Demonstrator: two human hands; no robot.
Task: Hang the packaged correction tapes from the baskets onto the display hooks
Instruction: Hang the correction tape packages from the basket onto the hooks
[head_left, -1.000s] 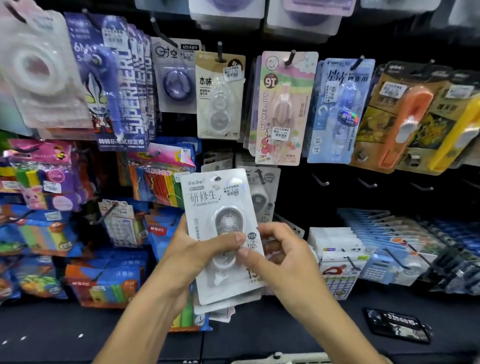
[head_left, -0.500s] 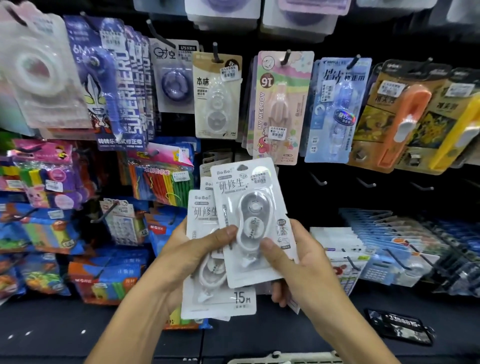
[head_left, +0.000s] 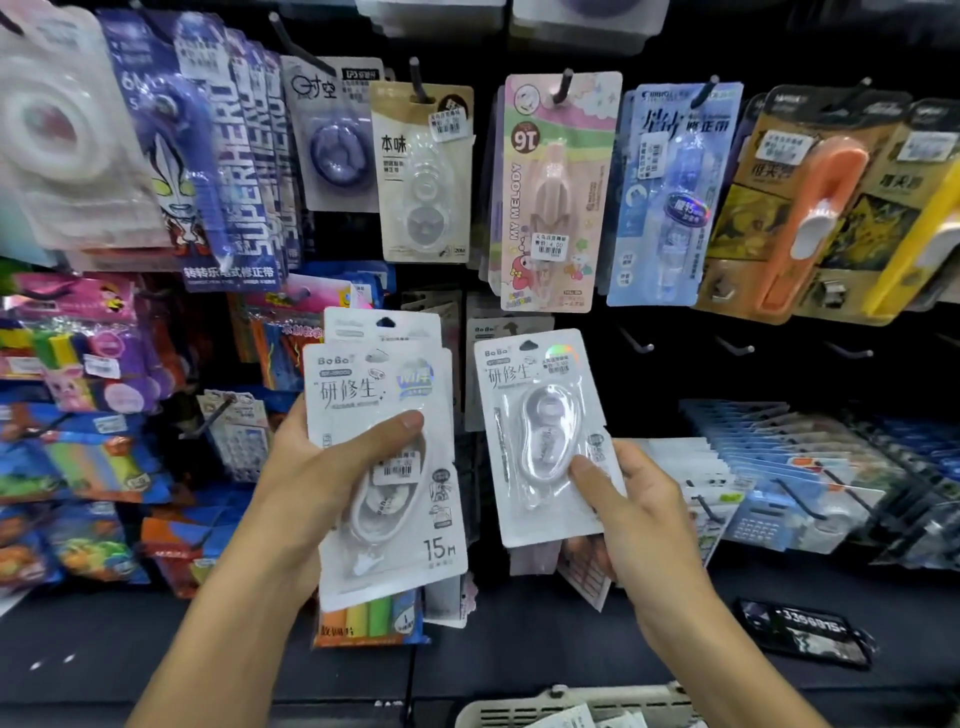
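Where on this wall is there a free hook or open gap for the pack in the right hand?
Free: three bare hooks on the black panel, below the blue and orange packs, above the calculator rows. The right hand holds a single pack just left of them. Crowded: the top row and everything behind the left hand and its stack.

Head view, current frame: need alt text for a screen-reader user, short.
A person's left hand holds a small stack of white packaged correction tapes, while the right hand holds a single matching pack apart, in front of a shop wall of display hooks hung with stationery. A basket rim shows at the bottom edge.
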